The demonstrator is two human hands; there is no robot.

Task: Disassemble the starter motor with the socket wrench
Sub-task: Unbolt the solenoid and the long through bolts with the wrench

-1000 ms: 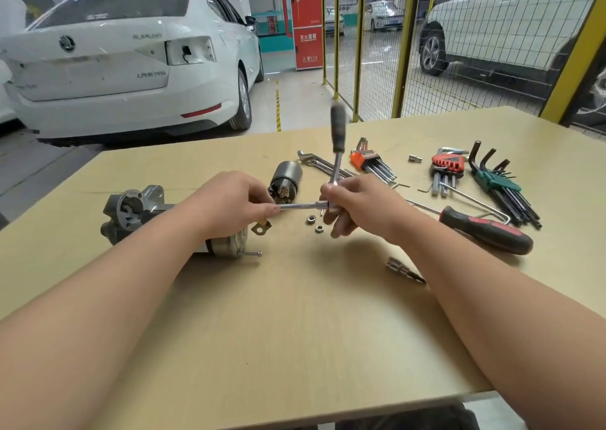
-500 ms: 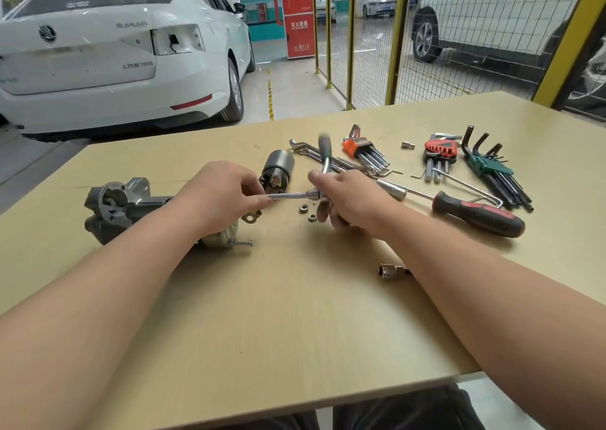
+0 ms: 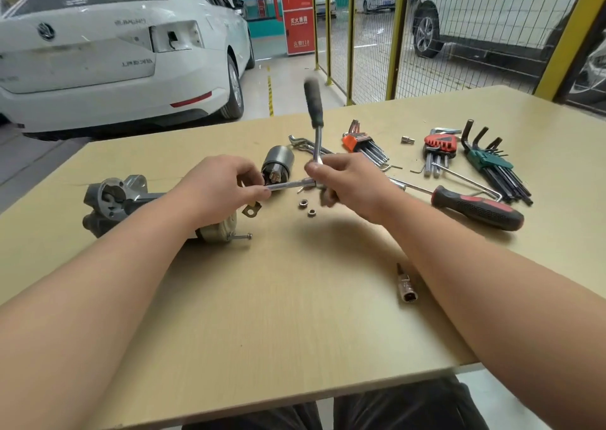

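Starter motor (image 3: 113,196) is lying on its side at the left of the bench (image 3: 295,314). The left forearm is hiding its middle, and a long bolt (image 3: 242,236) is sticking out of its rear end. The left hand (image 3: 216,190) is hovering over that rear end. Its fingers (image 3: 259,195) are curling in and pinching the left tip of a thin bar (image 3: 288,185), which is running level across to the wrench (image 3: 313,105). The right hand (image 3: 351,183) is gripping the wrench head where the bar joins it, with its fingers wrapping round and blurring. The black handle is standing nearly upright above that hand and is blurring too. The left hand is covering the bar's tip, so I cannot tell whether it is touching the motor.

A solenoid (image 3: 277,165) is sitting just behind the bar, apart from the motor. Two nuts (image 3: 302,204) are lying loose on the bench in front of the bar, and a metal tab (image 3: 252,209) is poking out under the left hand. A socket (image 3: 407,287) is lying beside the right forearm. Further right a screwdriver (image 3: 475,208) is resting, with three hex key sets (image 3: 364,144) and some spanners (image 3: 303,142) lying behind it. A white car (image 3: 98,52) is standing beyond the bench.
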